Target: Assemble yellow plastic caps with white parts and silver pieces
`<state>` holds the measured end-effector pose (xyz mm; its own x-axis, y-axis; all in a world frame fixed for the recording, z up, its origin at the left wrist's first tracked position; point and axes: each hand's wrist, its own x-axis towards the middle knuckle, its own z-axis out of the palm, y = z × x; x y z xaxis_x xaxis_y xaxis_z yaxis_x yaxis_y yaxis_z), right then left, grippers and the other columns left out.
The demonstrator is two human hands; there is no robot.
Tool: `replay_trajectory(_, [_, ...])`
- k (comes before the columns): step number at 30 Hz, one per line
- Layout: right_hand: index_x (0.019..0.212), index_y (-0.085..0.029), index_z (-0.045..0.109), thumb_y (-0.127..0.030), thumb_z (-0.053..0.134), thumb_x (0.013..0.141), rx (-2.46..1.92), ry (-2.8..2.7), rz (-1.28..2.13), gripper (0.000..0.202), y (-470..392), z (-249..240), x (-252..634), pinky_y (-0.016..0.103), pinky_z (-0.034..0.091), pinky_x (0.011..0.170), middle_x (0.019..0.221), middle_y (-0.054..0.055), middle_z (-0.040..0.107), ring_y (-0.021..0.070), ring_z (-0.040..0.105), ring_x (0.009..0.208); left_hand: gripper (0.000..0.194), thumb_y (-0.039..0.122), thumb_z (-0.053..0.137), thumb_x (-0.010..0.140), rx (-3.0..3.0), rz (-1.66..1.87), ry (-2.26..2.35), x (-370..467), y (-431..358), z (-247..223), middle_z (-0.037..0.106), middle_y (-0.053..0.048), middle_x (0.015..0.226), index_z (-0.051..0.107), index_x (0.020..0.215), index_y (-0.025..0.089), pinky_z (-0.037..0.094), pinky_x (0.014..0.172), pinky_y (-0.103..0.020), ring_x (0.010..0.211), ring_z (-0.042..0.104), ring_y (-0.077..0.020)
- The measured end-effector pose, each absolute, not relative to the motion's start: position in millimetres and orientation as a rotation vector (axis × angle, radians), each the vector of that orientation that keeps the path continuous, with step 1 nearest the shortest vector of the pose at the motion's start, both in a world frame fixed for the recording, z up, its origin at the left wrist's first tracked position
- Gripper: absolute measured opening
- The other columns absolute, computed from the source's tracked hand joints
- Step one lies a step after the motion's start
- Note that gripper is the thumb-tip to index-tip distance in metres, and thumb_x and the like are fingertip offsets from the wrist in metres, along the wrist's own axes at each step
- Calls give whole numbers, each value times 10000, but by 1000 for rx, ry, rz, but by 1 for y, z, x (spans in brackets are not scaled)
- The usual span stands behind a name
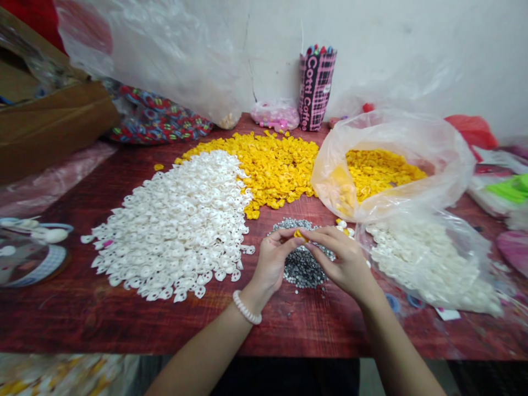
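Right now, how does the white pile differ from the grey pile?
Size: the white pile spreads much wider than the grey pile.
Pieces: the white pile's are larger, with visible holes; the grey pile's are tiny bits.
Place: the white pile sits left of the left hand; the grey pile is partly hidden behind both hands.
Shared: both lie loose on the red table.
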<state>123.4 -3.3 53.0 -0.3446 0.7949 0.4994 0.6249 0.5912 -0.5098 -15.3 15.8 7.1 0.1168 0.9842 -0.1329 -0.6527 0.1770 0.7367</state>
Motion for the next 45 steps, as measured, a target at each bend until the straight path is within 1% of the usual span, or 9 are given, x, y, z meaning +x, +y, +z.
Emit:
replay_trajectory(7, [1182,-150,549,-139,553,832,-1040,-2144,-159,351,-2,38,118,327,539,777,960,106,685,198,640,876,134,153,767,587,552,1265,700,-13,13,11,674,17,677,697,702,162,440,716,-207,674,583,-82])
replay_trajectory(10, [1200,-135,529,-108,537,833,-1021,-2164,-196,368,-2,32,117,328,537,807,982,116,681,200,636,907,149,148,772,581,571,1262,717,-12,14,10,672,17,679,689,704,160,445,708,-208,669,586,-82])
replay_trajectory(15, [1226,-171,502,-91,512,834,-982,-2157,-111,400,-2,25,123,354,536,821,1009,106,668,203,628,945,196,155,792,545,648,1240,750,-14,16,4,660,20,671,657,687,159,455,670,-214,651,585,-87])
replay_trajectory(18, [1212,-188,496,-96,494,840,-928,-2169,-5,383,2,23,130,366,539,810,1010,100,664,201,627,947,256,186,786,577,889,1221,835,-18,17,3,657,19,681,668,804,178,465,660,-234,643,585,-102])
replay_trajectory(21, [1216,-196,476,-131,492,854,-918,-2174,111,369,10,22,136,361,538,816,1042,96,657,193,627,963,297,238,761,630,1285,1263,973,-25,19,7,695,-18,821,679,913,203,479,753,-288,761,616,-146])
replay_trajectory(24, [1192,-193,495,-176,537,848,-979,-2096,204,347,16,20,140,329,539,811,1041,92,663,179,642,933,240,272,707,699,1591,1319,1052,-30,20,10,705,-42,949,685,932,223,463,847,-333,884,623,-177])
replay_trajectory(33, [1019,-214,602,-306,598,825,-1004,-1996,607,215,6,21,152,312,515,767,935,51,685,171,643,856,141,335,641,756,1916,1318,944,-34,17,7,674,-51,798,671,812,209,454,771,-312,818,608,-189])
replay_trajectory(40, [973,-188,575,-324,592,827,-1048,-1992,676,200,0,20,150,261,504,679,840,35,665,147,627,753,110,235,471,863,2077,1240,885,-29,11,1,612,-48,820,565,916,212,423,767,-321,822,538,-183])
replay_trajectory(45, [973,-188,568,-303,577,838,-1022,-1981,656,178,-3,20,148,262,505,680,843,33,661,147,626,759,104,172,466,857,2155,1333,862,-28,8,-1,590,-39,820,518,933,219,415,780,-316,846,522,-181])
